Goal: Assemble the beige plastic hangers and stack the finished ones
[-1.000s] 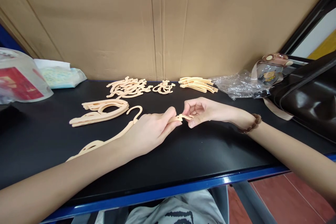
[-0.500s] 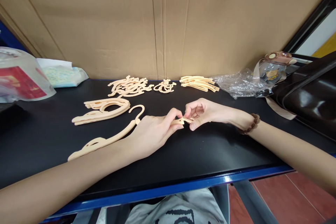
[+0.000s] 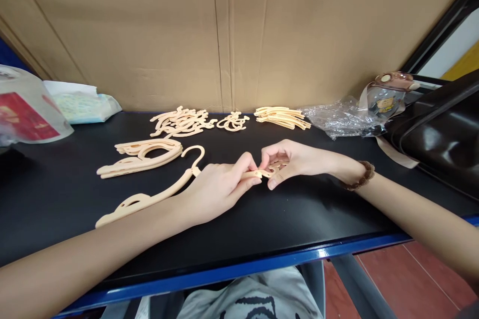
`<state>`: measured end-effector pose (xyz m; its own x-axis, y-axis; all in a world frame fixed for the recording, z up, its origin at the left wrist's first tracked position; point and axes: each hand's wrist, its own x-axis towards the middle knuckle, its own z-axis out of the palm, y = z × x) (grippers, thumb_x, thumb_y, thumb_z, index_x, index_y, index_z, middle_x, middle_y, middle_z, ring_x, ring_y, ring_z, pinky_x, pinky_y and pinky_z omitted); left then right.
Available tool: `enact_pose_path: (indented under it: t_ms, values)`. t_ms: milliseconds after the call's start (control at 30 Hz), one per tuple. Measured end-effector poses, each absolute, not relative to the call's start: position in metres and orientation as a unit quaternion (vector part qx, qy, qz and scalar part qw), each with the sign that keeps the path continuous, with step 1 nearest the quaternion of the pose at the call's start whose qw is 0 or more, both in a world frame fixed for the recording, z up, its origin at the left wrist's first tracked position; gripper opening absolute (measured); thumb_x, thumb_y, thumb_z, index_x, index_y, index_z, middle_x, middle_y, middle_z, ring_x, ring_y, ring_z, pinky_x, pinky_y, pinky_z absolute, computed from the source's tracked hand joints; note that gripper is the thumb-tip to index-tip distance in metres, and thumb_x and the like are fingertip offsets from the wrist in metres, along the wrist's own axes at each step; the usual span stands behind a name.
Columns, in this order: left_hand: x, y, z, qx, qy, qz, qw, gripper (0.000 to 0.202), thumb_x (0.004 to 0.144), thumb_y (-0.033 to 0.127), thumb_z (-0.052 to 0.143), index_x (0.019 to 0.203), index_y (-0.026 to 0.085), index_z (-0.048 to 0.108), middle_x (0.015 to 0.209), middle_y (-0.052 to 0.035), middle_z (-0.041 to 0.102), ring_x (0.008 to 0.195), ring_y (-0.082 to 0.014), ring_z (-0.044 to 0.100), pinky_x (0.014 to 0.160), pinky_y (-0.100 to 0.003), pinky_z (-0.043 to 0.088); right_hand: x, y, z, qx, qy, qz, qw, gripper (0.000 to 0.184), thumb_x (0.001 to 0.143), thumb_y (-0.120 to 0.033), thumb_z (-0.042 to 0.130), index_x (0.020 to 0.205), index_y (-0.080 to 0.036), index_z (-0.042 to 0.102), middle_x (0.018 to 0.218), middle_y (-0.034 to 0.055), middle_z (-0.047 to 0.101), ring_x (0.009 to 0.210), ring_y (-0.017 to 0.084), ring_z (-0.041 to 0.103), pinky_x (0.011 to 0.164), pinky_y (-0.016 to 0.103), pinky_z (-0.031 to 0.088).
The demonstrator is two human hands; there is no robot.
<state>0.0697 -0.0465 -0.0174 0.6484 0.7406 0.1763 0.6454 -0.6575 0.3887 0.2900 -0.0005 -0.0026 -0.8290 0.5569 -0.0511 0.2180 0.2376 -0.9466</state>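
A cream plastic clothes hanger point(image 3: 174, 188) lies across the black table, its hook pointing up and away. My left hand point(image 3: 217, 188) reaches over it and pinches the end of its right arm between thumb and fingers. Against that end, my right hand point(image 3: 294, 157) holds a cream hanger arm piece point(image 3: 279, 164), fingers curled round it. The two ends meet between my fingertips; whether they are locked together I cannot tell. Beyond my left hand lie several stacked hangers point(image 3: 149, 157).
Along the cardboard wall point(image 3: 168, 35) lie a heap of hanger parts point(image 3: 183, 122), loose hooks point(image 3: 232, 122) and a pile of straight strips point(image 3: 282, 117). Crumpled clear plastic point(image 3: 337, 119) and a dark bag point(image 3: 437, 134) stand right. A plastic bag point(image 3: 33, 104) and tissue pack point(image 3: 84, 104) sit left.
The piece in my right hand has turned, and more of its cut-out shape now shows. My left hand keeps its pinch on the hanger. The view has shifted slightly.
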Motion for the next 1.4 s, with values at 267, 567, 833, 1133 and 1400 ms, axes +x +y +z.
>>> enact_pose_path:
  t_ms: [267,567,833,1133,1400]
  values:
    - [0.070,-0.043,-0.018,0.890,0.393,0.170,0.157,0.016,0.097,0.041,0.039,0.102,0.026,0.042,0.082,0.0045,0.068,0.070,-0.0177,0.065,0.057,-0.025,0.038,0.290,-0.001,-0.001,-0.248,-0.820,0.497,0.134,0.024,0.074,-0.025,0.075,0.084,-0.015,0.055,0.080,-0.0038,0.062,0.071,0.008,0.055,0.065,0.021,0.041]
    - [0.071,-0.043,-0.017,0.887,0.419,0.145,0.129,0.015,0.096,0.039,0.040,0.094,0.025,0.045,0.072,0.0053,0.066,0.063,-0.0180,0.063,0.054,-0.025,0.035,0.285,-0.010,0.003,-0.290,-0.906,0.281,0.124,0.020,0.078,-0.024,0.071,0.083,-0.017,0.053,0.070,-0.0057,0.058,0.061,0.008,0.049,0.055,0.020,0.033]
    - [0.071,-0.042,-0.016,0.882,0.420,0.153,0.146,0.016,0.095,0.040,0.039,0.098,0.025,0.044,0.075,0.0047,0.066,0.062,-0.0173,0.063,0.055,-0.025,0.036,0.281,-0.023,0.012,-0.321,-0.932,0.127,0.105,0.021,0.083,-0.032,0.067,0.083,-0.019,0.051,0.071,-0.0046,0.055,0.059,0.009,0.046,0.054,0.022,0.028]
    - [0.069,-0.044,-0.013,0.900,0.404,0.143,0.084,0.015,0.094,0.036,0.043,0.102,0.025,0.049,0.086,0.0035,0.066,0.066,-0.0154,0.061,0.057,-0.025,0.038,0.292,-0.009,0.009,-0.300,-0.948,0.013,0.104,0.020,0.088,-0.033,0.062,0.075,-0.018,0.059,0.078,0.0013,0.059,0.082,0.018,0.052,0.079,0.031,0.036]
    - [0.064,-0.038,-0.013,0.916,0.366,0.154,0.048,0.022,0.092,0.023,0.044,0.111,0.024,0.054,0.105,-0.0011,0.061,0.093,-0.0187,0.059,0.076,-0.029,0.045,0.305,0.004,0.003,-0.346,-0.916,-0.125,0.161,0.018,0.086,-0.007,0.052,0.082,-0.017,0.067,0.120,0.0133,0.055,0.126,0.029,0.042,0.101,0.045,0.033]
